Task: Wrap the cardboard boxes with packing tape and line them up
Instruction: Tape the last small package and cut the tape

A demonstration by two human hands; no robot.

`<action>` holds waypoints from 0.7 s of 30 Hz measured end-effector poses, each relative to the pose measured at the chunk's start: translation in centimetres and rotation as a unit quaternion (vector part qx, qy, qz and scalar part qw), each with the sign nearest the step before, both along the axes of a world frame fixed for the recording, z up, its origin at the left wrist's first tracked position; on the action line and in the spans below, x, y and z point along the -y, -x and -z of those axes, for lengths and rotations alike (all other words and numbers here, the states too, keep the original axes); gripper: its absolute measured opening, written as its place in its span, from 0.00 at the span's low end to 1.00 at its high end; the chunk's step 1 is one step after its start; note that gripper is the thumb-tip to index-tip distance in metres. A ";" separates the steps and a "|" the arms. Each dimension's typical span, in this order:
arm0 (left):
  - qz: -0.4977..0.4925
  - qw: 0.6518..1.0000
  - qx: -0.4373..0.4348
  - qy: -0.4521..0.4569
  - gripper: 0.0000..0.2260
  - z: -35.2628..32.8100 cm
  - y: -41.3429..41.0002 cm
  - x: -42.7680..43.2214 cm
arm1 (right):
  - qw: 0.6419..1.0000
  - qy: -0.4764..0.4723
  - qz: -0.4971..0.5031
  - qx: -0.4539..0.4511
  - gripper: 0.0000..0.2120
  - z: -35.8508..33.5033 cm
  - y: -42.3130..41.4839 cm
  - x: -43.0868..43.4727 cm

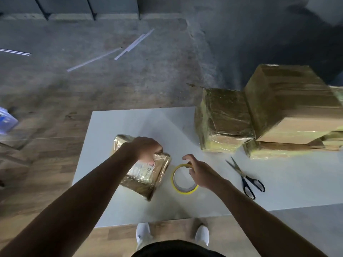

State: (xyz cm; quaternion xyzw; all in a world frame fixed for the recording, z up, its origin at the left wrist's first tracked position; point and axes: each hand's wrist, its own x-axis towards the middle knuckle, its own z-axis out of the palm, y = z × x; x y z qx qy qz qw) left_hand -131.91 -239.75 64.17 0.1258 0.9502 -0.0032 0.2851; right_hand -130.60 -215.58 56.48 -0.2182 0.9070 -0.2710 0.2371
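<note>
— Hands first: what does each one have?

— Left hand (148, 148) is curled over the far top edge of the small box (143, 173) and grips it. Right hand (199, 172) sits on the tape roll (183, 179), fingers bent onto its far right rim, forefinger arched above it.

— Where is that box, taking the tape roll as the mark?

— Just left of the roll, almost touching it, flat on the white table (130, 210). It is glossy with tape all over. It lies skewed, its long side running away from the person and one corner pointing back toward them.

— And the others?

— Two wrapped boxes stand well beyond the roll to the right: a medium box (222, 119) and, touching it on its right, a tall box (289, 101). Scissors (245, 177) lie right of the roll, between it and that pair.

— So what does the next move turn on?

— Probably direction. If the wrapping is done, the small box belongs with that pair, which means travelling right, across the roll. The left hand holds it, yet the right is the nearer one to the pair, so a handover or a long reach seems likely.
</note>
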 end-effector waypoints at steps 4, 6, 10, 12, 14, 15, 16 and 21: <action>-0.018 1.000 0.010 -0.010 0.18 2.0 0.7 -0.3 | 0.997 -0.075 -0.006 -0.004 0.12 1.0 -0.5 -0.2; -0.021 1.000 0.006 -0.011 0.19 2.8 0.7 -0.4 | 0.996 -0.089 -0.023 -0.008 0.11 1.3 -0.6 -0.4; -0.043 0.999 -0.005 -0.022 0.19 3.0 1.0 -0.4 | 0.991 -0.089 -0.103 0.000 0.17 1.8 -0.6 -0.2; -0.048 0.998 -0.016 -0.023 0.19 3.0 1.0 -0.6 | 0.987 -0.095 -0.127 0.006 0.20 2.0 -0.5 -0.5; -0.056 0.998 -0.031 -0.025 0.18 3.2 0.7 -0.8 | 0.987 -0.087 -0.133 0.005 0.22 2.0 -0.1 -0.8; -0.061 0.997 -0.038 -0.025 0.18 3.4 0.5 -0.8 | 0.988 -0.076 -0.131 0.006 0.24 1.9 0.1 -1.0; -0.068 0.996 -0.043 -0.025 0.17 3.5 0.3 -0.9 | 0.990 -0.067 -0.126 0.001 0.25 1.9 0.3 -1.0; -0.120 0.990 -0.068 -0.037 0.19 3.8 -0.4 -1.6 | 0.994 -0.072 -0.050 -0.058 0.27 2.0 1.1 -1.2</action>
